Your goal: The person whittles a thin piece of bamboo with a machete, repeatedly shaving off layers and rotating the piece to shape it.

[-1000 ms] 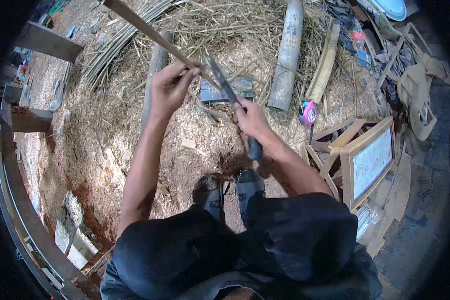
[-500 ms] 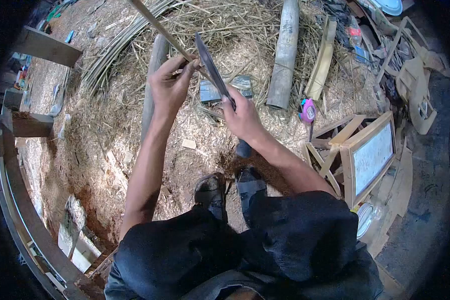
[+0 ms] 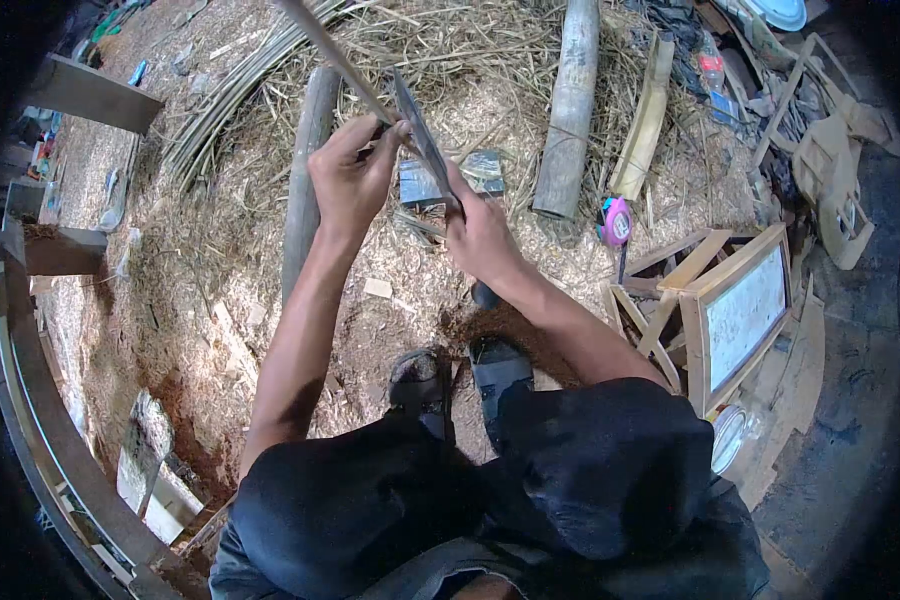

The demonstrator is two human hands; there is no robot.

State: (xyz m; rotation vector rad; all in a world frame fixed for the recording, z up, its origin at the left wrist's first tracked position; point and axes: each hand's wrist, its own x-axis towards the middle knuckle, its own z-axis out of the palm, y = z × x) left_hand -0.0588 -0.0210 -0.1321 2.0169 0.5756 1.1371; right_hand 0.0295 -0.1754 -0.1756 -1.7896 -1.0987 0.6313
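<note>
A long thin wooden strip, perhaps bamboo (image 3: 332, 55), runs down from the top edge into my left hand (image 3: 352, 178), whose thumb and fingers pinch it near its lower end. My right hand (image 3: 482, 230) is wrapped around the handle of a dark-bladed knife (image 3: 420, 130). The blade points up and to the left, and its edge lies against or very close to the strip just right of my left fingertips. Exact contact I cannot make out. Below the blade, a grey block (image 3: 482, 165) rests on the shavings.
A thick bamboo pole (image 3: 570, 110) and a split piece (image 3: 642, 125) lie ahead on the right. Nearby are a pink tape measure (image 3: 616, 222) and a wooden frame (image 3: 745, 315). Another pole (image 3: 308, 190) lies left, beside bundled thin strips (image 3: 235, 95). Shavings cover the ground.
My left hand has moved slightly right with the strip, whose upper part has swung right. The knife has shifted a little down and is tilted slightly differently.
</note>
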